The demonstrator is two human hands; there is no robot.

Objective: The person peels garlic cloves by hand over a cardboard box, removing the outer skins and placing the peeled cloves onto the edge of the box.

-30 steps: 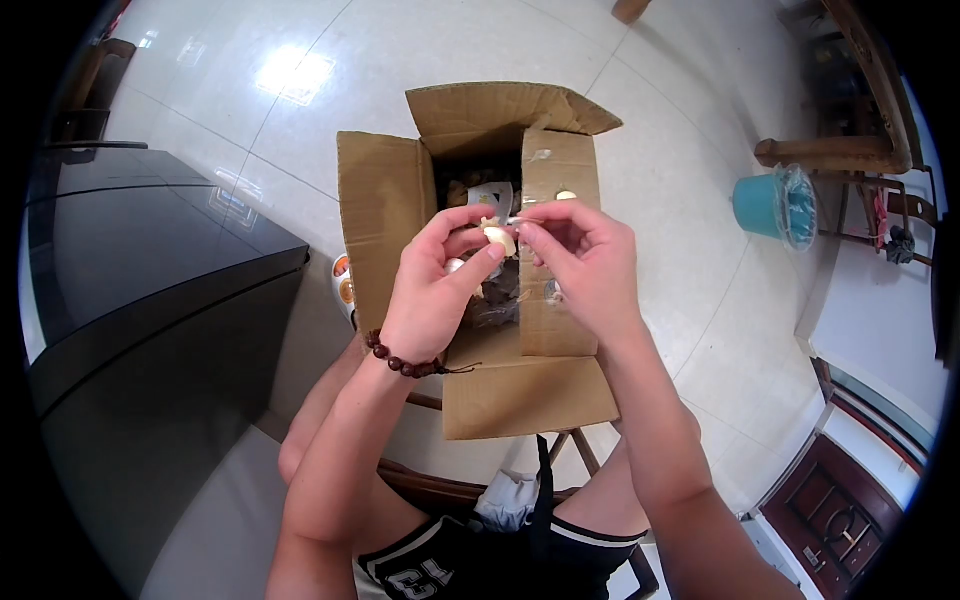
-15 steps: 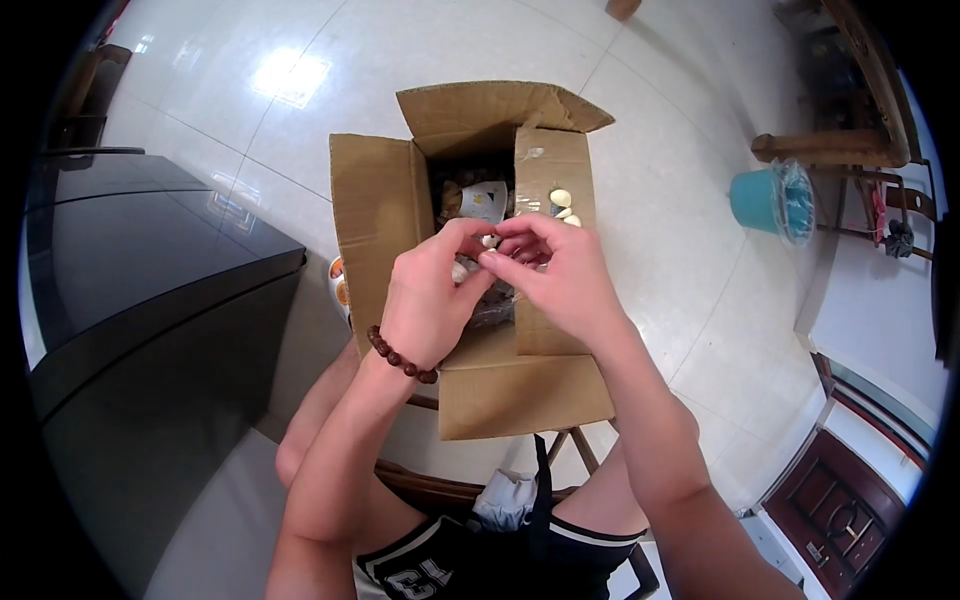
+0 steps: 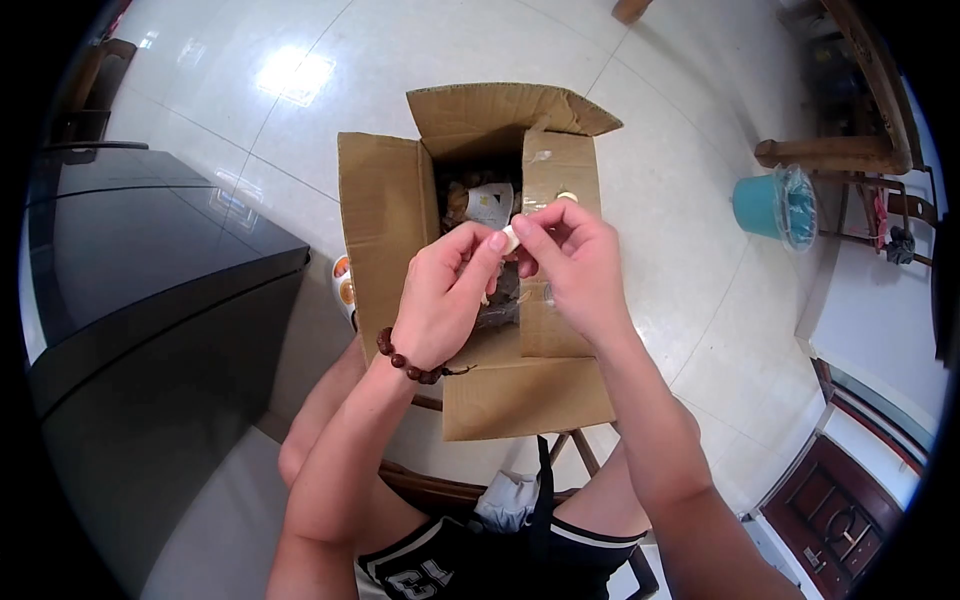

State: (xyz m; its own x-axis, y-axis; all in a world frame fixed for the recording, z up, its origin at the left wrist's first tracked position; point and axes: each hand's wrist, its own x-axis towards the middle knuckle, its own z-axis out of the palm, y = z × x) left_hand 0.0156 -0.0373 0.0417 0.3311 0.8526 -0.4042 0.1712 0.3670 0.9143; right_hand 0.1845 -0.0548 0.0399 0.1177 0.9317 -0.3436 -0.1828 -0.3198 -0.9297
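Above an open cardboard box (image 3: 530, 400), my left hand (image 3: 447, 290) and my right hand (image 3: 578, 262) meet fingertip to fingertip. Between them they pinch a small pale garlic clove (image 3: 510, 240), each hand with thumb and finger on it. A dark beaded bracelet (image 3: 405, 366) circles my left wrist. On the box's right flap lies another pale clove (image 3: 567, 196), partly hidden by my right hand. Inside the box are brownish scraps and a white printed piece (image 3: 489, 203); my hands cover part of the contents.
A dark glossy cabinet (image 3: 170, 240) stands at the left. A teal bin (image 3: 760, 206) with a clear liner is at the right, near wooden furniture (image 3: 835, 153). A printed white container (image 3: 344, 283) sits left of the box, on the tiled floor.
My fingers have turned the clove and now hold it between both hands' tips. My right hand again covers most of the cloves on the flap that showed half a second ago.
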